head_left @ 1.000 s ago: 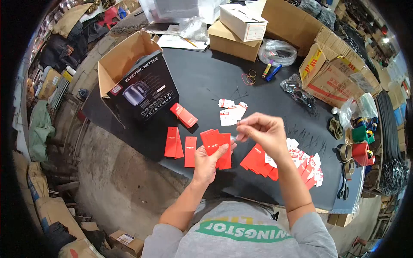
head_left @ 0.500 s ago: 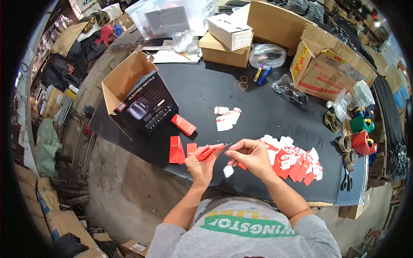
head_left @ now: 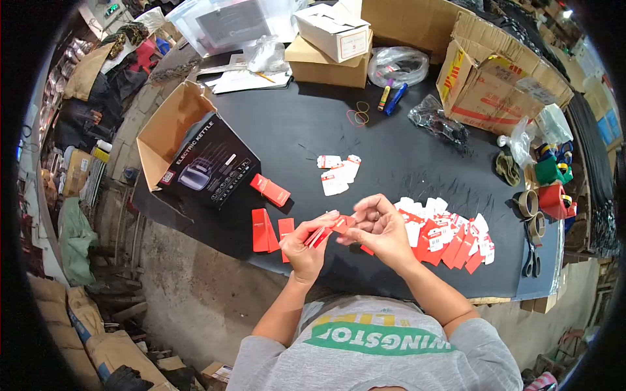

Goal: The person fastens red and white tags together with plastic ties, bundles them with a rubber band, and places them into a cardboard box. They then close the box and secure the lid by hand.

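Nearest me, off the near right corner of the kettle box (head_left: 218,163): my left hand (head_left: 305,255), fingers closed on a small fan of red cards (head_left: 318,236); my right hand (head_left: 383,231), fingers curled at the right-hand end of that fan, and whether they grip a card I cannot tell. Scissors (head_left: 529,262), one pair, far to the right of the kettle box. Mixed heap (head_left: 443,236), red cards and white tags overlapping, right of the kettle box. Red stack (head_left: 262,228), slightly splayed, near side of the kettle box, towards its right. Red bundle (head_left: 270,189), just beside its right side. White tags (head_left: 337,176), loose cluster, right of the kettle box and apart from it on the tabletop (head_left: 280,124). Blue marker (head_left: 396,100), beyond it, to the right. Brown carton (head_left: 326,65), white carton (head_left: 336,36) on top, farther beyond. Clear bin (head_left: 189,19), beyond the kettle box.
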Demonstrator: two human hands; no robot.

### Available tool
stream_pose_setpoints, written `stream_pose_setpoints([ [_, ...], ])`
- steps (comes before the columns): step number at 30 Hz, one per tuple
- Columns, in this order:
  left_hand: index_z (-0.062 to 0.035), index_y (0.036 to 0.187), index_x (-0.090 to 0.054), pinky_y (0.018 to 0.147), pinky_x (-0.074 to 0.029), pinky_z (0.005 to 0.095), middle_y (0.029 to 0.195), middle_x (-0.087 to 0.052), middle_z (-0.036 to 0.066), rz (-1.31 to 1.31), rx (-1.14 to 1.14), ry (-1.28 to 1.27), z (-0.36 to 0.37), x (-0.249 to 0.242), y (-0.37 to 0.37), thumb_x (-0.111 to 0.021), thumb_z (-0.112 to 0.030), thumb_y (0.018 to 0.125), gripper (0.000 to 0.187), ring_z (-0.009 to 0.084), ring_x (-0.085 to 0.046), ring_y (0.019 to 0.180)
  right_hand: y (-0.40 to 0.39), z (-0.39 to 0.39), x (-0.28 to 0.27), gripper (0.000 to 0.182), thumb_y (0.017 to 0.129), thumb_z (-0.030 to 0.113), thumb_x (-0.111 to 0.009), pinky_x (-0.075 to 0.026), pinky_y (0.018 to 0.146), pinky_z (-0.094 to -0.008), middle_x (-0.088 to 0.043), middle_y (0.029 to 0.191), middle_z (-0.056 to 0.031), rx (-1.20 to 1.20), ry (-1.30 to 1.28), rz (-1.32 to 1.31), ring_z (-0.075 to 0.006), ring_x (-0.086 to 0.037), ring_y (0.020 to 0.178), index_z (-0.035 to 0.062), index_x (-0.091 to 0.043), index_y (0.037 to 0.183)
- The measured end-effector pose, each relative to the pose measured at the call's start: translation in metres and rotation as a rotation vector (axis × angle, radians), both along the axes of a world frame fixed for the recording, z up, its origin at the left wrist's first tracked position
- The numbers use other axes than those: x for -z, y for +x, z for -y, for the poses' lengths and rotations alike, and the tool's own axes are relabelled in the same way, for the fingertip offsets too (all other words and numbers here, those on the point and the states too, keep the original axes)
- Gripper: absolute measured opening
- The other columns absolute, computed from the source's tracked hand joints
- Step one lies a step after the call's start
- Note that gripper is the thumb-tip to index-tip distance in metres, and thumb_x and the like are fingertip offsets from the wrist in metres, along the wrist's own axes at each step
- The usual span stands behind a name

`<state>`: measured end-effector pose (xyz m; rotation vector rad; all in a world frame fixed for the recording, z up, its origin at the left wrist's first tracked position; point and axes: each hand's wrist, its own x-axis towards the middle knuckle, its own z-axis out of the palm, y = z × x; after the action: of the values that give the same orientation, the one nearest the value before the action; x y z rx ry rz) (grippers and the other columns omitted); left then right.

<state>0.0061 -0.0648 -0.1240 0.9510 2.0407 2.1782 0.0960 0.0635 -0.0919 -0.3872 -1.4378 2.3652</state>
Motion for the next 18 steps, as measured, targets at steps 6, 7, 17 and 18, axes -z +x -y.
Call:
stream_pose_setpoints([
  [6, 0.0024, 0.088, -0.068, 0.083, -0.055, 0.0324, 0.096, -0.070, 0.018, -0.128, 0.083, -0.042, 0.002, 0.007, -0.004, -0.065, 0.013, 0.070, 0.022, 0.0265, -0.069, 0.093, 0.004, -0.012, 0.000, 0.024, 0.090, 0.011, -0.063, -0.058, 0.077, -0.0304, -0.067, 0.094, -0.0148, -0.205, -0.172, 0.084, -0.0208, -0.069, 0.082, -0.0066, -0.062, 0.106],
  [7, 0.0022, 0.090, -0.068, 0.082, -0.055, 0.0323, 0.097, -0.070, 0.018, -0.150, 0.108, -0.073, 0.002, 0.007, -0.003, -0.065, 0.013, 0.069, 0.024, 0.0268, -0.069, 0.093, 0.005, -0.012, -0.005, 0.021, 0.089, 0.014, -0.064, -0.057, 0.068, -0.0264, -0.068, 0.086, -0.0118, -0.145, -0.159, 0.104, -0.0167, -0.069, 0.077, -0.0047, -0.067, 0.097],
  [17, -0.0014, 0.102, -0.066, 0.070, -0.052, 0.0252, 0.090, -0.068, 0.003, 0.768, 0.520, -0.273, -0.039, 0.011, 0.059, -0.071, -0.004, 0.082, 0.021, 0.0082, -0.063, 0.079, 0.047, -0.107, -0.012, 0.015, 0.087, 0.012, -0.064, -0.042, 0.044, -0.0204, -0.067, 0.072, -0.0050, 0.347, 0.425, 0.375, -0.0052, -0.055, 0.052, -0.0017, -0.067, 0.081],
  [18, -0.0012, 0.101, -0.066, 0.071, -0.052, 0.0258, 0.092, -0.068, 0.003, 0.860, 0.558, -0.266, -0.044, 0.017, 0.066, -0.072, -0.006, 0.082, 0.020, 0.0084, -0.063, 0.080, 0.051, -0.117, -0.006, 0.016, 0.087, 0.012, -0.064, -0.042, 0.044, -0.0206, -0.066, 0.069, -0.0057, 0.356, 0.451, 0.444, -0.0058, -0.055, 0.050, -0.0020, -0.066, 0.080],
])
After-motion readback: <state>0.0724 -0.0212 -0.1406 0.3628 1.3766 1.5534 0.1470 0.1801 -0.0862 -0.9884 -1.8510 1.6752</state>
